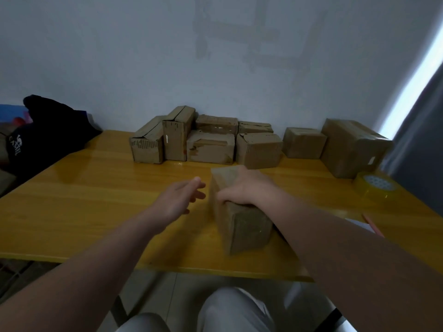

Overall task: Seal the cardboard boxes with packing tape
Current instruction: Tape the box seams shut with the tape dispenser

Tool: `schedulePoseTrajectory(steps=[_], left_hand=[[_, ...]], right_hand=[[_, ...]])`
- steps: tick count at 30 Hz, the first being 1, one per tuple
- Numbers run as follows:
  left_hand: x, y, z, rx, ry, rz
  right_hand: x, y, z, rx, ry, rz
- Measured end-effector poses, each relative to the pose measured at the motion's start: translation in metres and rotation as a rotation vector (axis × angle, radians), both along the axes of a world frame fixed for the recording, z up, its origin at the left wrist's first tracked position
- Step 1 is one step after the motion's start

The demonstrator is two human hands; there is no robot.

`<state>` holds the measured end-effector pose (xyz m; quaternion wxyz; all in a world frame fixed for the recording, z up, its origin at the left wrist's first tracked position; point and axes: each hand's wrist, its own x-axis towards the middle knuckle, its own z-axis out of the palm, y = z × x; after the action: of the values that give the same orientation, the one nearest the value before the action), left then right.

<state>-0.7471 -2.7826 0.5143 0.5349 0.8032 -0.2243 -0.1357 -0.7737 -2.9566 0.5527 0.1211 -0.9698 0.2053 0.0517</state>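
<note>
A small cardboard box (242, 226) stands near the front middle of the yellow wooden table (96, 195). My right hand (247, 188) lies over its top and grips it, thumb on the left face. My left hand (179, 197) hovers open just left of the box, fingers stretched toward it without touching. A roll of clear packing tape (375, 185) lies flat at the table's right edge. Several more cardboard boxes (208, 142) are lined up along the back wall, with two more boxes (304, 142) to their right.
A dark cloth bag (48, 137) sits at the table's back left corner. A pencil and white paper (369, 224) lie at the right, partly behind my right forearm. My knees show below the front table edge. A curtain hangs at the right.
</note>
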Motion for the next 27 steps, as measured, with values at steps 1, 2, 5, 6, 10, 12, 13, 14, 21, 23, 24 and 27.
schedulePoseTrajectory(steps=[1, 2, 5, 6, 10, 12, 13, 14, 21, 23, 24, 27], left_hand=[[0.003, -0.003, 0.005, -0.005, -0.031, 0.021], [0.007, -0.008, 0.011, -0.016, -0.060, 0.043], [0.021, -0.029, 0.030, -0.045, -0.122, 0.133], [0.026, -0.037, 0.035, -0.043, -0.135, 0.153], [0.049, -0.075, 0.049, 0.035, -0.225, 0.136], [0.060, -0.096, 0.054, 0.107, -0.279, 0.111], [0.066, -0.107, 0.056, 0.154, -0.318, 0.092], [0.072, -0.118, 0.057, 0.201, -0.360, 0.067], [0.118, -0.193, 0.047, 0.465, -0.549, -0.032], [0.132, -0.210, 0.040, 0.542, -0.611, -0.051], [0.139, -0.218, 0.037, 0.572, -0.635, -0.063], [0.160, -0.237, 0.027, 0.647, -0.675, -0.078]], right_hand=[[0.002, -0.003, 0.005, 0.059, -0.040, 0.010], [0.004, -0.008, 0.012, 0.108, -0.086, 0.027], [0.009, -0.034, 0.041, 0.161, -0.241, 0.059], [0.010, -0.047, 0.050, 0.155, -0.286, 0.063], [0.018, -0.103, 0.069, 0.041, -0.368, 0.058], [0.024, -0.133, 0.071, -0.008, -0.350, 0.033], [0.027, -0.148, 0.069, -0.029, -0.323, 0.019], [0.031, -0.163, 0.066, -0.055, -0.288, 0.002], [0.060, -0.253, 0.031, -0.201, -0.015, -0.074], [0.070, -0.269, 0.020, -0.239, 0.023, -0.043], [0.075, -0.276, 0.015, -0.282, 0.031, -0.022], [0.095, -0.287, 0.002, -0.415, 0.001, 0.010]])
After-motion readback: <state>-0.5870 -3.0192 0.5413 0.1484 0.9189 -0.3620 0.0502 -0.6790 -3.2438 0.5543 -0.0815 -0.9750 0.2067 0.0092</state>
